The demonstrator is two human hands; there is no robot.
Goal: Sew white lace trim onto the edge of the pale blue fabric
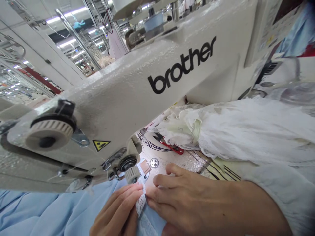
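The left hand (118,209) was positioned low in the head view, with the fingers (125,196) curled and the grip closed on the edge of a white lace trim (141,205); the thumb was hidden from view. The right hand (192,203) was extended in from the right, its forearm being covered at the upper part by a white sleeve (275,200). Its grip was open, with the fingers (162,193) laid against the trim.

The word "brother" was displayed in black lettering (182,65) on the arm of a sewing machine (118,108). A yellow warning triangle label (101,145) was fixed near a ribbed dial (49,134).

The trim was located between both hands, touching each, and lay along light blue fabric (61,211) just below the machine head. Red-handled thread snips (169,144) were seen on the table (157,154) beyond the hands, beside gathered white fabric (241,131).
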